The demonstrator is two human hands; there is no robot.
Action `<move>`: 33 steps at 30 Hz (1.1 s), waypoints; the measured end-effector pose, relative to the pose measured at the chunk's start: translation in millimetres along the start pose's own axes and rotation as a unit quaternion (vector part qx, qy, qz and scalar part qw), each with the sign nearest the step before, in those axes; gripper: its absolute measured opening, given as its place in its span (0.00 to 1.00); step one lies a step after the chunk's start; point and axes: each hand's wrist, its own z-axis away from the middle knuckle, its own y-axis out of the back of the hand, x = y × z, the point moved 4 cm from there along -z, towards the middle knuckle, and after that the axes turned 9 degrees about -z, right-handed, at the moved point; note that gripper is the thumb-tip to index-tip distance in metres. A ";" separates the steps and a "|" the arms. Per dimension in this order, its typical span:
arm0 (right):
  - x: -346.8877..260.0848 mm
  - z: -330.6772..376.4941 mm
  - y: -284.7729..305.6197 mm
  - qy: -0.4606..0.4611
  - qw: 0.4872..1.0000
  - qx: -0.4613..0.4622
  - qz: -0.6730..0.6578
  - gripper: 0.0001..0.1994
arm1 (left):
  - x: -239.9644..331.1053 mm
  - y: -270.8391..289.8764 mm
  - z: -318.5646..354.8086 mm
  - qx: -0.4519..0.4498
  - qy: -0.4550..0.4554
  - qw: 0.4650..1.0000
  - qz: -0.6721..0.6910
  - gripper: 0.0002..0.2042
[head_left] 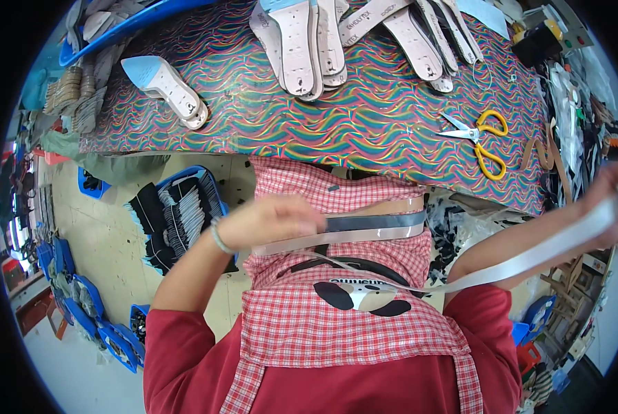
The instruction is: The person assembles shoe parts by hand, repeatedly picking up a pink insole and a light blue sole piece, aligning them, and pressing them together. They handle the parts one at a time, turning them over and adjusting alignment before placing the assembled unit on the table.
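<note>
My right hand (pixel 609 196) is raised at the far right, its fingers closed on a long white strip (pixel 530 255). That strip sags down and runs left across the red checked apron (pixel 350 338), thinning toward my lap. My left hand (pixel 281 219), blurred by motion, is over my lap with its fingers partly hidden. It is beside a stack of curved, glossy shoe-platform-like pieces (pixel 378 222) in dark grey, tan and pale pink. Whether it grips them or the strip's other end cannot be made out.
Yellow-handled scissors (pixel 485 141) lie spread on the patterned table (pixel 267 131). Pale insoles (pixel 298 62) are piled at the far edge, and a blue-tipped pair (pixel 167 90) lies to the left. A blue crate (pixel 216 193) with black pieces stands on the floor at left.
</note>
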 end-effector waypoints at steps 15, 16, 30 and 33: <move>304.6 -3.1 182.5 0.032 0.686 -0.159 0.710 0.08 | -11.7 195.0 -149.7 0.345 0.060 0.913 -0.207 0.21; 307.3 -0.8 182.9 0.027 0.681 -0.157 0.715 0.08 | -12.4 194.3 -148.8 0.331 0.063 0.911 -0.237 0.22; 293.0 5.1 181.0 -0.035 0.689 -0.069 0.721 0.11 | 32.5 184.0 -43.6 0.223 -0.078 0.934 0.267 0.16; 278.5 18.3 142.7 -0.100 0.781 0.019 0.617 0.10 | 33.2 120.2 -13.3 0.316 -0.051 0.887 0.331 0.17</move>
